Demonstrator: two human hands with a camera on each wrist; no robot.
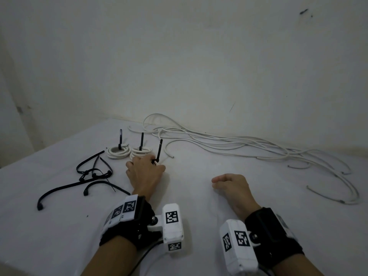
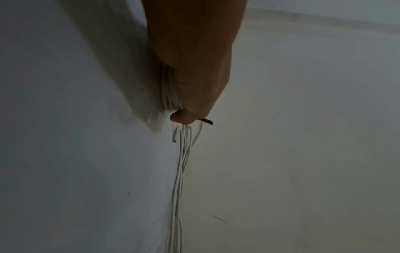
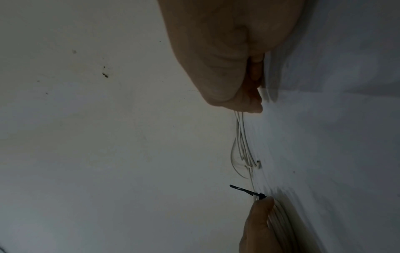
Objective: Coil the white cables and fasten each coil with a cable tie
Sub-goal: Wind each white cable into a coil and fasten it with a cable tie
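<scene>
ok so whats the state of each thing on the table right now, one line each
far coil: coiled, tied, tie tail upright
middle coil: coiled, tied, tail upright
third coil: under the left hand, tie on
loose white cables: uncoiled, spread along the wall
spare black ties: unused, in a pile
right hand: holds nothing, resting on the table

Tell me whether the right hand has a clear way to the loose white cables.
Probably yes. The right hand rests empty on the table, and only bare cloth lies between it and the loose white cables along the wall.
</scene>
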